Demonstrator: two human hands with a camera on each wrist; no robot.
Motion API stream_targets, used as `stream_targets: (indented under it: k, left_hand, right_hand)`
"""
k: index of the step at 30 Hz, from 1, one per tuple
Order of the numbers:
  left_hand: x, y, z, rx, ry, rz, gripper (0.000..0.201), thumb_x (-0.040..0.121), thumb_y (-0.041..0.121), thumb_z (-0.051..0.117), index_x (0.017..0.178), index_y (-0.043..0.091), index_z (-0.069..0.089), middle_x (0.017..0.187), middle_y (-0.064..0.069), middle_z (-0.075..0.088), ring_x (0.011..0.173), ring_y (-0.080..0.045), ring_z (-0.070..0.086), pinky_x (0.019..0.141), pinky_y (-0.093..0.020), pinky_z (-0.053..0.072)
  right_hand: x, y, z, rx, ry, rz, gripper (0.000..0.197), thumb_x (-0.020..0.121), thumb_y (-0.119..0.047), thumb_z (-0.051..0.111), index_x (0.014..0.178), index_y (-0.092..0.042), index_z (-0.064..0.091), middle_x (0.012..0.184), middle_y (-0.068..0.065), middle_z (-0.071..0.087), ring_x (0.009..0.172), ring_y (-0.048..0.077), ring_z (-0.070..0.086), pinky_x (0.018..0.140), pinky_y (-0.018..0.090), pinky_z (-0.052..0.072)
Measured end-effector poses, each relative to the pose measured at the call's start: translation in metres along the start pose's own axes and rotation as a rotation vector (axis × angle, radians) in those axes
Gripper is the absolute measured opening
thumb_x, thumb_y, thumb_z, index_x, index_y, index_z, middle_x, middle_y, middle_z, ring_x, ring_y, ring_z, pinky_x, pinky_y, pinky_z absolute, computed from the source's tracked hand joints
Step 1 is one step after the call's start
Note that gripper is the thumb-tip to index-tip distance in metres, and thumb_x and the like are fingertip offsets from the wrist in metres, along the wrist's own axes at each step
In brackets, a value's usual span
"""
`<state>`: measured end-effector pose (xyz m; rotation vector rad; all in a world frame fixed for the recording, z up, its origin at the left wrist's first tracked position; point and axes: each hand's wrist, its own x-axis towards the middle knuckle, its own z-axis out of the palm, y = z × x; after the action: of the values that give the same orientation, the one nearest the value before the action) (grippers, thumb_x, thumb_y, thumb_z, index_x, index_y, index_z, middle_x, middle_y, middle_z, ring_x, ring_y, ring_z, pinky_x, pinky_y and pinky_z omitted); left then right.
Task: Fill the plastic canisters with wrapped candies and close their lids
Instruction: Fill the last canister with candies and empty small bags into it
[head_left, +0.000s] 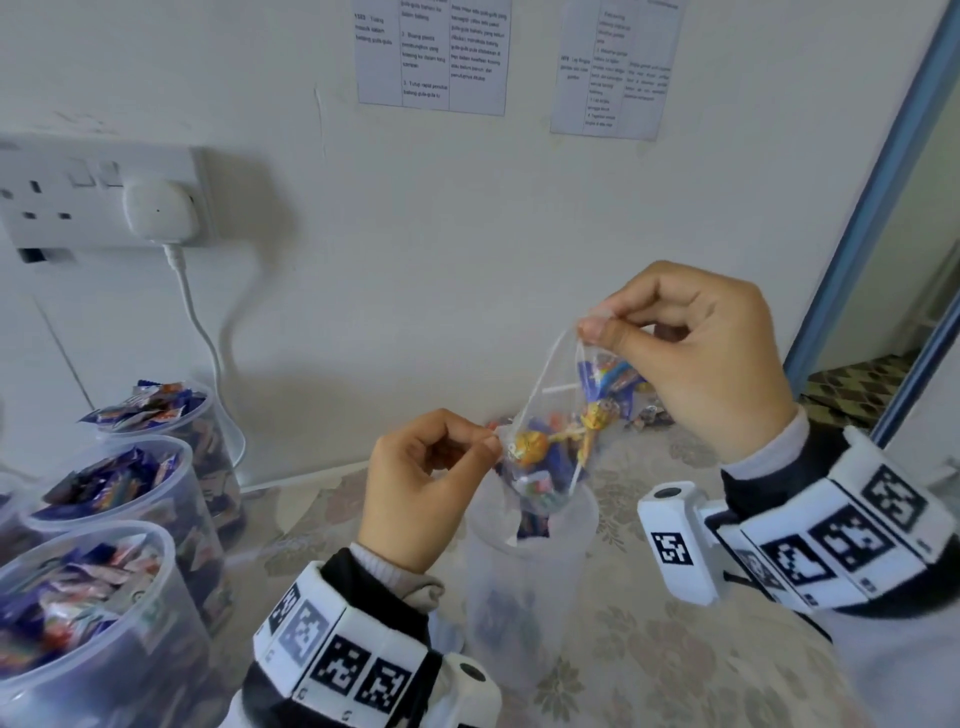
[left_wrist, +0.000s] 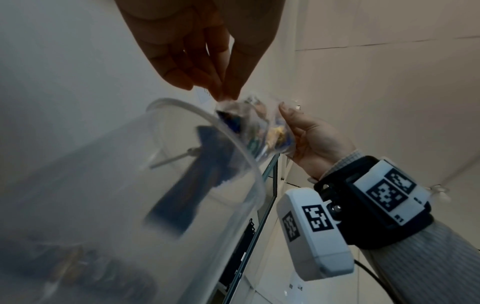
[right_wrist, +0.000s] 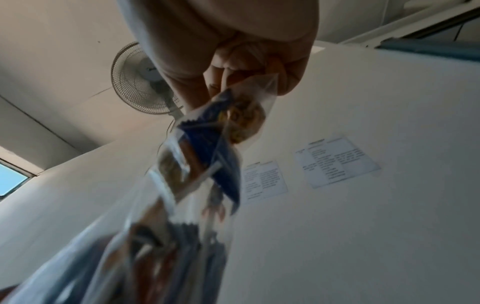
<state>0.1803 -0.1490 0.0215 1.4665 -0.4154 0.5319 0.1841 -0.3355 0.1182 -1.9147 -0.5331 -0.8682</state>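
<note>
- White wall (head_left: 467, 234) stands close behind the patterned tabletop (head_left: 649, 649), so you have little depth to work with past the canister (head_left: 524, 582).
- Your left hand (head_left: 421, 488) pinches one lower corner of the clear bag (head_left: 558, 441), and your right hand (head_left: 696, 358) pinches the opposite corner higher up; both are clamped on the bag, well apart.
- That slant probably tips the bag mouth down into the canister, so the candies (head_left: 535, 447) slide out; a blue one (left_wrist: 182, 185) already shows inside.
- The bag's low end sits within the rim (left_wrist: 233, 144), which should keep spills off the table.
- Three filled tubs (head_left: 104, 613) crowd your left, still lidless; the open room lies to your right and front.
- Loose sweets (head_left: 647, 413) lie behind the bag near the wall.
</note>
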Motion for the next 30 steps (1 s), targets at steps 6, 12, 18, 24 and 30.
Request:
stream_targets:
  k: [6,12,18,24,30]
  left_hand:
    - [0.001,0.001,0.0,0.014,0.011,-0.016,0.016,0.073,0.01,0.071,0.062,0.022,0.067,0.063,0.001,0.068,0.06,-0.009,0.06,0.059,-0.019,0.049]
    - [0.003,0.005,-0.001,0.026,0.03,-0.028,0.02,0.074,0.007,0.075,0.061,0.02,0.068,0.063,0.004,0.068,0.06,-0.008,0.06,0.06,-0.017,0.049]
    - [0.001,0.006,-0.002,0.036,0.015,-0.03,0.014,0.074,0.012,0.075,0.063,0.017,0.068,0.063,0.002,0.068,0.061,-0.011,0.061,0.061,-0.021,0.05]
    - [-0.004,0.005,-0.002,0.003,0.035,-0.052,0.012,0.073,0.007,0.069,0.064,0.013,0.066,0.061,0.005,0.067,0.058,-0.005,0.059,0.058,-0.015,0.047]
    - [-0.004,0.005,-0.006,-0.005,0.053,-0.06,0.016,0.075,0.001,0.068,0.065,0.012,0.066,0.06,0.004,0.067,0.057,-0.004,0.059,0.057,-0.013,0.047]
  right_hand:
    - [0.003,0.001,-0.009,-0.001,-0.015,0.029,0.031,0.063,-0.053,0.07,0.073,-0.023,0.066,0.073,-0.008,0.073,0.066,0.037,0.065,0.063,0.053,0.053]
    - [0.003,-0.002,-0.016,0.033,-0.002,0.056,0.014,0.073,-0.021,0.078,0.074,-0.014,0.066,0.074,-0.003,0.073,0.071,0.025,0.071,0.072,0.052,0.055]
    - [0.007,-0.008,-0.018,0.069,-0.059,0.046,0.012,0.073,-0.016,0.078,0.072,-0.014,0.066,0.075,-0.003,0.073,0.072,0.031,0.069,0.07,0.051,0.054]
    - [0.018,-0.013,-0.022,0.053,-0.351,0.082,0.012,0.083,0.0,0.065,0.086,-0.011,0.071,0.084,-0.007,0.074,0.079,0.005,0.07,0.073,0.014,0.052]
    - [0.025,-0.014,-0.024,-0.13,-0.384,0.01,0.018,0.086,-0.006,0.064,0.089,-0.02,0.074,0.084,-0.008,0.074,0.081,0.004,0.069,0.073,0.011,0.048]
